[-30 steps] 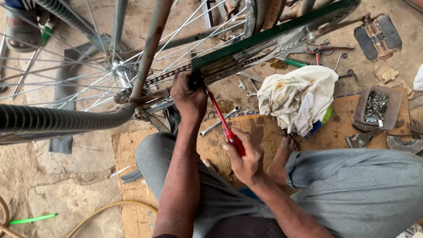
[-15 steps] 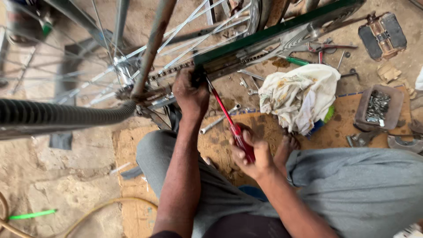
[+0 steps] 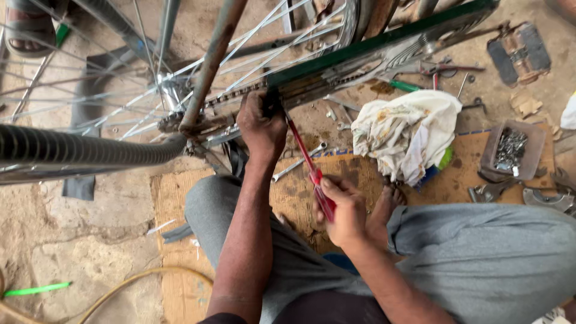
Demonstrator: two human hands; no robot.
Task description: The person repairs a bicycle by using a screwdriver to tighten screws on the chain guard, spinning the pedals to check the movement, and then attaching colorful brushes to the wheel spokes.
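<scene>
My left hand [image 3: 261, 127] is raised to the bicycle's green chain guard [image 3: 384, 45] and grips its lower edge beside the chain [image 3: 235, 95]. My right hand [image 3: 341, 209] is closed on the red handle of a screwdriver [image 3: 307, 162], whose shaft runs up and left to the spot under the left hand; the tip is hidden by those fingers. The spoked rear wheel [image 3: 150, 78] and its black tyre [image 3: 78, 147] fill the left side. I sit on the ground with grey trousers, knees apart.
A dirty white rag [image 3: 408, 132] lies on brown cardboard [image 3: 300, 192]. A small tray of metal bits [image 3: 513, 147], a pedal [image 3: 519, 51], spanners [image 3: 297, 162] and a green-handled tool [image 3: 402, 86] are scattered around. A yellow hose [image 3: 132, 282] curves at lower left.
My right hand slid a little up and right along the screwdriver handle, and the view shifted slightly. The left hand stays at the chain guard.
</scene>
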